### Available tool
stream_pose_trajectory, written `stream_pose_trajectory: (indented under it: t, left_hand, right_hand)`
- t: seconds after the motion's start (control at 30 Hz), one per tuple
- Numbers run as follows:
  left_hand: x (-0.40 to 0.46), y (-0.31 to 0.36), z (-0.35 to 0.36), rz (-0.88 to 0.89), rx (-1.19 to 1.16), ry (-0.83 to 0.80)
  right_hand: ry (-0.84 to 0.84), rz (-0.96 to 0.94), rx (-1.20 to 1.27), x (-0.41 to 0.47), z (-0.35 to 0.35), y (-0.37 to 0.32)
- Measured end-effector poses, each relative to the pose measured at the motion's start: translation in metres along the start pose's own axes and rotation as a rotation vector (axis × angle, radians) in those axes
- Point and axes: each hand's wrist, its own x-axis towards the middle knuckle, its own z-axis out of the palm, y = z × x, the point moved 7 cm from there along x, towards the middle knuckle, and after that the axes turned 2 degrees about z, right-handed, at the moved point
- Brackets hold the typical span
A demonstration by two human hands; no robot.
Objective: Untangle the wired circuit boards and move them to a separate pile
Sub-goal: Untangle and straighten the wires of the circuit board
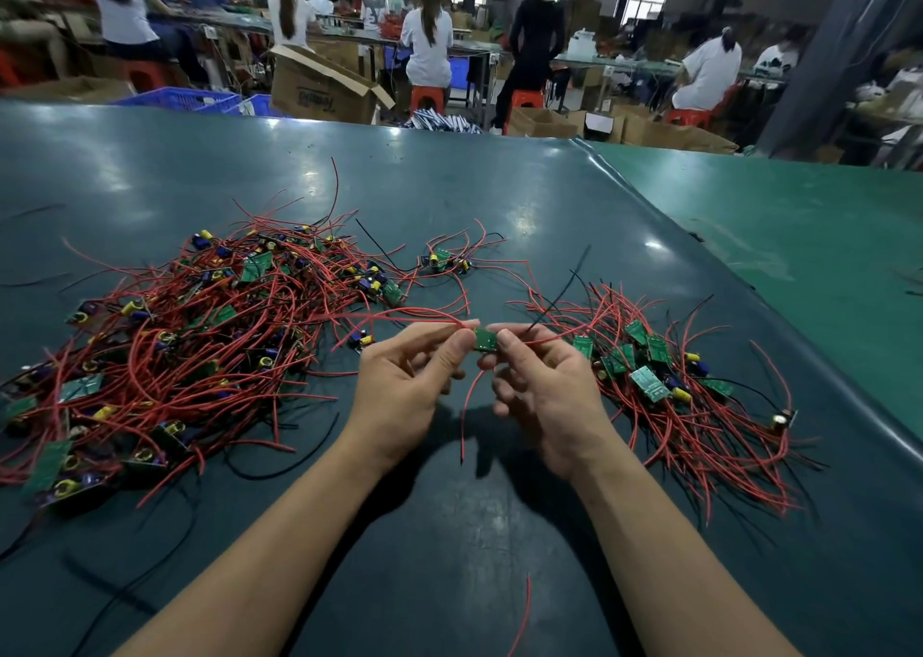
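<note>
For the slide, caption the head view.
Both hands pinch one circuit board between two wire piles.

text check | I see one printed mark only, a dark logo on the side of the open cardboard box (319,89) beyond the table's far edge | its letters sit upside down and blurred, I cannot read them | the green circuit boards carry no print I can make out at this size

Glossy smooth green table cover (499,197), matt cardboard box (319,89), plastic stools (427,97)
</note>
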Motion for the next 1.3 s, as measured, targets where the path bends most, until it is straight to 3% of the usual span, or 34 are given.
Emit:
stream_pose_trajectory:
  t: [0.23,0.37,0.47,0.53,0.67,0.9,1.13,1.3]
  left_hand:
    - [-0.001,-0.022,0.006,-0.237,-0.216,-0.027]
    - [0.001,-0.023,0.003,-0.223,-0.233,-0.006]
    - [0.004,-0.019,0.003,-0.166,-0.215,-0.015]
    - [0.005,-0.022,0.004,-0.211,-0.244,-0.018]
    - [0.004,-0.031,0.006,-0.371,-0.42,0.014]
    - [0.002,-0.026,0.009,-0.362,-0.345,-0.029]
    - [0.003,-0.027,0.008,-0.332,-0.266,-0.034]
    - [0.003,-0.031,0.005,-0.363,-0.217,-0.012]
  right_hand:
    - [0.144,-0.095,-0.136,-0.001,-0.012,-0.006]
    - [0.21,-0.108,-0.068,-0.001,-0.016,-0.007]
    - [0.223,0.002,0.047,0.002,-0.015,0.002]
    - [0.254,0.053,0.075,0.003,-0.017,0.008]
    - [0.296,-0.058,-0.066,0.003,-0.022,0.003]
    - [0.223,-0.034,0.006,0.003,-0.017,0.004]
    - [0.287,-0.064,-0.127,0.001,-0.017,0.004]
    - [0.199,-0.066,-0.12,0.004,-0.018,0.001]
